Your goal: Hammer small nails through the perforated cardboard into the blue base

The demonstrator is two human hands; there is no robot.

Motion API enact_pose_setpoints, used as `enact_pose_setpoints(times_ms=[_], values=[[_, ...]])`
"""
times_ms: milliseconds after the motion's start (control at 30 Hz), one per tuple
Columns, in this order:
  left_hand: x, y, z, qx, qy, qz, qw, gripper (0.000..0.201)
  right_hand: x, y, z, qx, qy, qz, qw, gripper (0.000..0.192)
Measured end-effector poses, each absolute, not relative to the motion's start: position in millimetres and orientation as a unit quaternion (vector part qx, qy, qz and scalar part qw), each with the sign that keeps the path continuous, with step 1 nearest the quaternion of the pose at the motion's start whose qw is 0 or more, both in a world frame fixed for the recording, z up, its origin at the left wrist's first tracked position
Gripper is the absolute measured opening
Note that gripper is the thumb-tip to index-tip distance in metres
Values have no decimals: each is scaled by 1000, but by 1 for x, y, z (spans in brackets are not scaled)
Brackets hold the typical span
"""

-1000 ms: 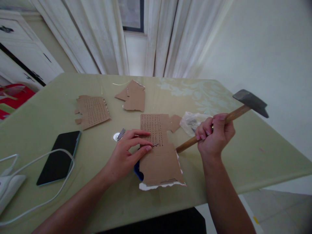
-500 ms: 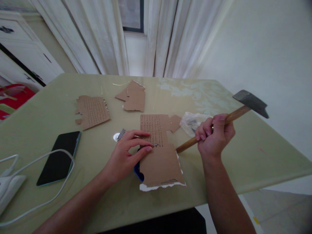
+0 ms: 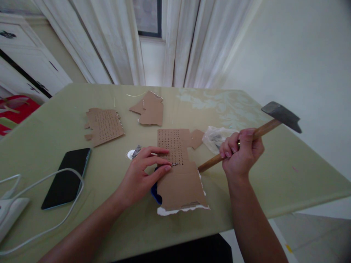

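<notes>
The left hand (image 3: 142, 171) is pinching a small metal nail (image 3: 174, 164) against a torn brown cardboard sheet (image 3: 179, 175) dotted with rows of holes, lying at the near edge of the pale green desk (image 3: 287, 164). The right hand (image 3: 241, 151) is clenching around the wooden-handled hammer (image 3: 263, 128), its grey steel head raised to the right.

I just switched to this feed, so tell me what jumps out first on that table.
The right hand grips a wooden-handled hammer, its head raised off the table's right edge. The left hand pinches a small nail against the hole-punched cardboard sheet at centre. A black phone lies at left, with a white cable beside it.
</notes>
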State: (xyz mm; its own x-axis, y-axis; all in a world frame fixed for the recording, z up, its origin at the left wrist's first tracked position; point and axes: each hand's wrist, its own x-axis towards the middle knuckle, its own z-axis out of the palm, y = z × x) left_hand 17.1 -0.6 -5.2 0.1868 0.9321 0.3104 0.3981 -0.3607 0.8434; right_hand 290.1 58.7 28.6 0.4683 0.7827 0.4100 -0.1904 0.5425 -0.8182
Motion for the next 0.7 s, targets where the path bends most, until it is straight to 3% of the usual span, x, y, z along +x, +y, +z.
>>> enact_pose_setpoints(times_ms=[700], values=[[16, 0, -7, 724, 468, 417, 286, 10, 289, 57, 30, -371, -416, 310, 770, 55]])
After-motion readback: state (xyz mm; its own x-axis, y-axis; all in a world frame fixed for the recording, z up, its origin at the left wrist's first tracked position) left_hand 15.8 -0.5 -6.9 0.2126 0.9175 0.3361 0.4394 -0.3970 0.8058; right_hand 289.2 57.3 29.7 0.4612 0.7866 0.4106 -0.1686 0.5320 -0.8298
